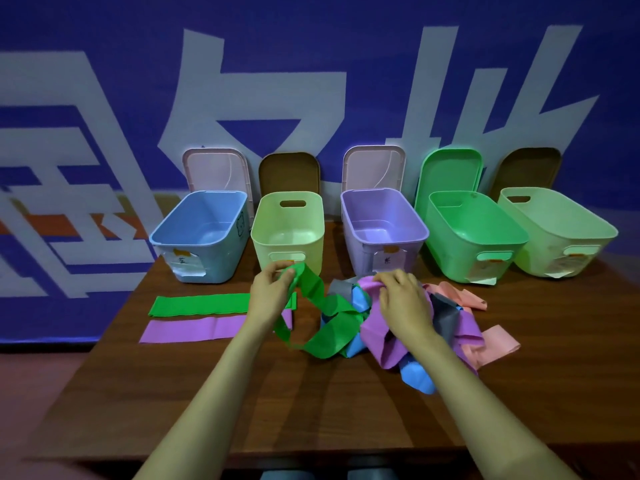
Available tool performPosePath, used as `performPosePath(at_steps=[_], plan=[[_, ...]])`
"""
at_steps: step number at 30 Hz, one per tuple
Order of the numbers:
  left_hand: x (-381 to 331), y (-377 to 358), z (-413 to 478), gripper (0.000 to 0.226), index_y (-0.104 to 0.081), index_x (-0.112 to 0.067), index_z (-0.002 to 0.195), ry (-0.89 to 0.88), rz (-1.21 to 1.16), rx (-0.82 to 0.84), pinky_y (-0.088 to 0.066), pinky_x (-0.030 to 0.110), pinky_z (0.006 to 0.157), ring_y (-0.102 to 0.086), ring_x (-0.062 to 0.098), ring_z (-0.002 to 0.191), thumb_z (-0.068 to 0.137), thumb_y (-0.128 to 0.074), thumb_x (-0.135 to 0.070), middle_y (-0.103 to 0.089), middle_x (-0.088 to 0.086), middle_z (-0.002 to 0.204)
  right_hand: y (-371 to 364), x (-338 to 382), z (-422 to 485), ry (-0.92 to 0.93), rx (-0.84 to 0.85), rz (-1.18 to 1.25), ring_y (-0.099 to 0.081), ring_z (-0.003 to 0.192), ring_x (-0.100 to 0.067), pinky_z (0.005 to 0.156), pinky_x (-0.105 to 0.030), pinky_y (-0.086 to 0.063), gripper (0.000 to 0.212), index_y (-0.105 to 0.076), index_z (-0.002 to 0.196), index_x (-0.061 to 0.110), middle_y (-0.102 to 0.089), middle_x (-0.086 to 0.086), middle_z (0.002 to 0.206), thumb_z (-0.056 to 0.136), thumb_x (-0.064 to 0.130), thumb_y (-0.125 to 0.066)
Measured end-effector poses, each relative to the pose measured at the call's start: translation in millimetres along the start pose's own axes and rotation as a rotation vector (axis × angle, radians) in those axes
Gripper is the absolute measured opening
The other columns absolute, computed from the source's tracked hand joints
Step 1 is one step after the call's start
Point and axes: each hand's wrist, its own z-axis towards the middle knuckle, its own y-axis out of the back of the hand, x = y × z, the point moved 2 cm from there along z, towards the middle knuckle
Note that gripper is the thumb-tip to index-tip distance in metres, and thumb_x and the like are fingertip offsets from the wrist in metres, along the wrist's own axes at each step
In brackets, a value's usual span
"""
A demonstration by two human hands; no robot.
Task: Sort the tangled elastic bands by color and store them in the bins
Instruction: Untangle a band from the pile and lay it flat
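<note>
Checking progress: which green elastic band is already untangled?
The flat green elastic band at left, beside the flat purple band; the looped green band, gripped by the left hand, runs into the pile.

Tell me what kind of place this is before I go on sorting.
Probably a staged sorting station rather than a home: a wooden table stands against a blue banner with large white characters, and five open storage bins stand in a row along its far edge, with lids propped behind them.

Looks like a staged demo/data-collection room, not a home: huge blue printed banner [311, 81] with white characters as backdrop, wood-grain table [242, 393], row of labelled plastic bins [384, 230] lined up.
</note>
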Motion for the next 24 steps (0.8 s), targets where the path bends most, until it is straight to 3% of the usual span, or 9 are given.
performPosePath(at_steps=[2,4,5,7,11,15,18,21,24], plan=[[-8.4,-3.2,-4.3,0.02,-0.065,-0.008,0.109,0.009,-0.083,0.078,-0.05,0.025,0.076,-0.064,0.019,0.09,0.092,-0.057,-0.015,-0.068,0.01,0.097,-6.4,-5.1,-1.9,-0.021,0.31,-0.215,-0.034,0.127,-0.031,0.103,-0.04,-0.031,0.044,-0.048,0.132,0.024,-0.04,-0.011,0.136,0.09,0.012,-0.047],[-20.4,-5.7,-9.1,0.02,-0.066,-0.008,0.109,-0.028,-0.125,0.135,-0.051,0.022,0.08,-0.064,0.017,0.092,0.093,-0.056,-0.015,-0.069,0.008,0.101,-12.1,-6.2,-4.9,-0.067,0.613,-0.239,-0.015,0.139,-0.031,0.112,-0.045,-0.02,0.049,-0.044,0.136,0.032,-0.019,-0.008,0.152,0.09,0.014,-0.047],[-26.9,-6.1,-11.3,0.02,-0.066,-0.01,0.109,-0.052,-0.129,0.154,-0.05,0.014,0.076,-0.064,0.012,0.089,0.093,-0.055,-0.015,-0.069,0.005,0.099,-12.7,-4.8,-5.4,-0.08,0.677,-0.202,-0.01,0.141,-0.031,0.113,-0.049,-0.017,0.049,-0.045,0.135,0.033,-0.015,-0.006,0.154,0.09,0.013,-0.046],[-39.1,-5.7,-13.7,0.019,-0.067,-0.011,0.107,-0.082,-0.16,0.179,-0.047,0.005,0.064,-0.064,0.001,0.077,0.093,-0.055,-0.015,-0.069,0.0,0.093,-8.1,1.4,-2.4,-0.102,0.599,-0.068,-0.011,0.142,-0.029,0.112,-0.051,-0.017,0.046,-0.052,0.127,0.031,-0.018,-0.005,0.153,0.088,0.008,-0.046],[-55.6,-4.6,-16.7,0.02,-0.066,-0.007,0.108,-0.075,-0.254,0.235,-0.046,0.006,0.059,-0.064,-0.006,0.067,0.094,-0.054,-0.011,-0.068,0.0,0.088,18.4,23.0,14.9,-0.035,0.168,0.38,-0.042,0.124,-0.021,0.102,-0.029,-0.033,0.038,-0.057,0.121,0.019,-0.046,-0.005,0.132,0.086,0.006,-0.054],[-65.1,-3.4,-18.2,0.022,-0.066,-0.004,0.11,-0.089,-0.28,0.246,-0.045,0.007,0.06,-0.063,-0.007,0.068,0.093,-0.053,-0.01,-0.068,-0.001,0.087,31.9,50.6,24.9,0.072,0.365,0.677,-0.047,0.119,-0.004,0.099,-0.023,-0.038,0.043,-0.051,0.127,0.023,-0.054,0.008,0.128,0.086,0.018,-0.064],[-71.2,1.8,-19.0,0.02,-0.068,-0.007,0.107,-0.101,-0.273,0.267,-0.047,0.009,0.065,-0.063,-0.003,0.072,0.093,-0.054,-0.011,-0.069,-0.001,0.087,27.8,56.0,31.0,0.058,0.43,0.674,-0.056,0.106,-0.006,0.092,-0.021,-0.041,0.029,-0.058,0.116,0.019,-0.063,0.009,0.113,0.087,0.02,-0.063],[-69.6,9.8,-17.6,0.02,-0.069,-0.01,0.106,-0.077,-0.257,0.267,-0.05,0.026,0.081,-0.065,0.01,0.086,0.093,-0.055,-0.014,-0.07,0.001,0.093,24.0,57.0,35.1,0.079,0.444,0.681,-0.057,0.093,-0.01,0.082,-0.022,-0.043,0.007,-0.062,0.097,0.016,-0.065,0.003,0.094,0.09,0.016,-0.059],[-54.2,21.7,-5.1,0.025,-0.066,-0.021,0.108,-0.111,0.01,0.151,-0.049,0.028,0.083,-0.062,0.013,0.095,0.091,-0.057,-0.036,-0.067,-0.002,0.1,29.8,56.9,41.7,-0.031,0.412,0.886,-0.054,0.082,-0.015,0.078,-0.03,-0.042,0.009,-0.058,0.087,0.016,-0.061,-0.004,0.081,0.092,0.01,-0.053]])
